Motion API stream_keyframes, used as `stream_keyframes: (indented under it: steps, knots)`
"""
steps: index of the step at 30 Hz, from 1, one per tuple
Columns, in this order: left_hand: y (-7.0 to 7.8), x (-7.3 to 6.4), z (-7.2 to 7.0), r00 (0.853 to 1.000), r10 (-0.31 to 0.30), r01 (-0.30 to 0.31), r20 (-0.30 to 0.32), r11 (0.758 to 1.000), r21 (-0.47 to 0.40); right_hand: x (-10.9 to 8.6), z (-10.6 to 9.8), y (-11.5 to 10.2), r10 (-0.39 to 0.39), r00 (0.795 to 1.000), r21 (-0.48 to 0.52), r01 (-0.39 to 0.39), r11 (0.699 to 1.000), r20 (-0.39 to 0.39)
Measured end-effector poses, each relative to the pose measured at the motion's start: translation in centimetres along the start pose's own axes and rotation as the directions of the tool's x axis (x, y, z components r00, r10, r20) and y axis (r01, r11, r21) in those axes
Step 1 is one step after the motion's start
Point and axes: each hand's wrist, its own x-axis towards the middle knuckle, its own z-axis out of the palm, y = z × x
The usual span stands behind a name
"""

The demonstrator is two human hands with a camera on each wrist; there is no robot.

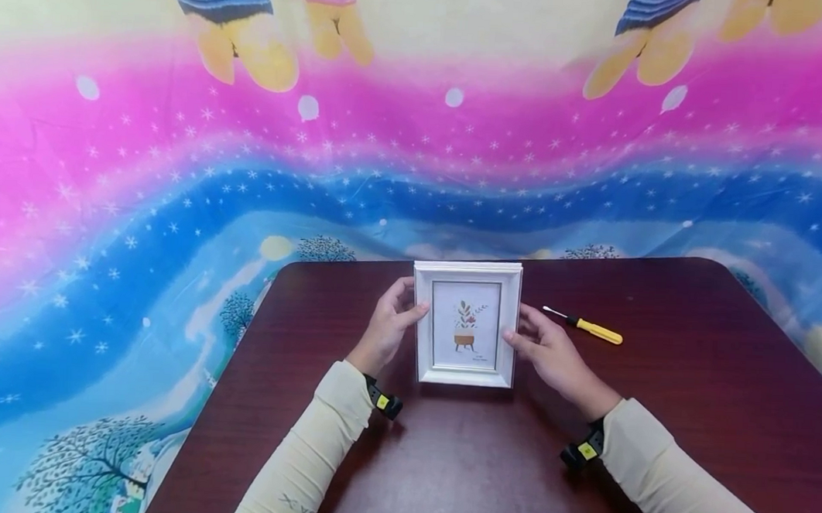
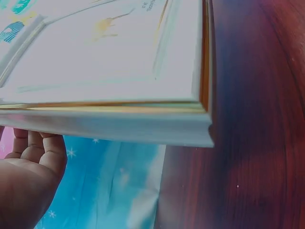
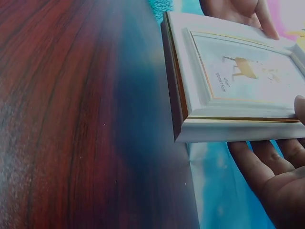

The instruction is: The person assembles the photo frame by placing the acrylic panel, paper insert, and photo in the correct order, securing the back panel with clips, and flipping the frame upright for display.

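Note:
A white picture frame (image 1: 463, 376) with a potted-plant print stands upright between my two hands, its picture side toward me. My left hand (image 1: 386, 325) grips its left side, thumb on the front and fingers behind. On the opposite side my right hand (image 1: 552, 353) holds it the same way, thumb at the front edge. In the left wrist view the frame's white side (image 2: 119, 125) shows thin gold lines, with the left fingers (image 2: 50, 148) tucked against its back. The right wrist view shows the right fingers (image 3: 267, 160) under the frame (image 3: 200, 95).
A screwdriver (image 1: 598, 331) with a yellow and black handle lies on the dark red-brown table (image 1: 269, 435), just right of the right hand. Behind the table hangs a colourful printed cloth (image 1: 390, 131) with snowflakes and balloons.

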Motion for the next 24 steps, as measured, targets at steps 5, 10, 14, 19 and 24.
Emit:
stream_keyframes:
  steps: [5,10,14,19,24]
  knots:
    - [0.0,-0.2,-0.2,1.0,0.011,-0.011,0.004,0.999,0.033,-0.1,0.1,0.0,-0.005,0.999,-0.085,0.002,0.996,-0.031]
    - [0.1,-0.5,-0.4,1.0,0.004,-0.005,0.01,0.997,0.074,-0.1,0.3,0.2,-0.02,0.996,-0.148,0.006,0.989,-0.089]
    - [0.0,-0.7,-0.6,1.0,-0.007,0.006,0.007,0.997,0.081,-0.1,0.3,0.3,-0.04,0.991,-0.168,0.018,0.986,-0.127]
    - [-0.6,-0.8,-0.8,0.998,-0.055,0.059,-0.035,0.991,0.121,0.1,0.3,0.3,-0.081,0.984,-0.136,0.06,0.989,-0.156]
    - [-1.4,-1.1,-0.8,0.991,-0.114,0.127,-0.074,0.973,0.194,0.4,0.2,0.4,-0.078,0.981,-0.109,0.059,0.992,-0.178]
